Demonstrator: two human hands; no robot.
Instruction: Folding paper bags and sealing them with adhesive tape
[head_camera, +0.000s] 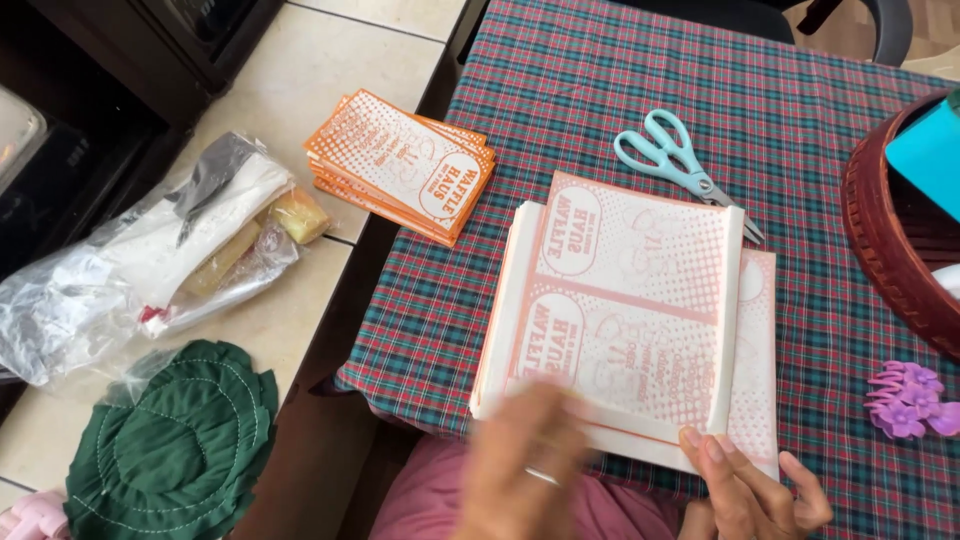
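Note:
A stack of flat white paper sheets printed in orange (630, 310) lies on the plaid tablecloth (560, 110) in front of me. My left hand (525, 470) is blurred, hovering over the stack's near left corner, with a ring on one finger; whether it touches the paper is unclear. My right hand (750, 490) rests its fingertips on the near right corner of the stack, fingers spread. A second pile of folded orange printed paper bags (405, 165) sits at the table's left edge, partly overhanging it.
Light-blue scissors (675, 160) lie beyond the stack. A dark red basket (885, 240) stands at the right, a purple hair clip (910, 400) near it. On the tiled floor: a clear plastic bag with contents (150, 255) and a green quilted cloth (175, 445).

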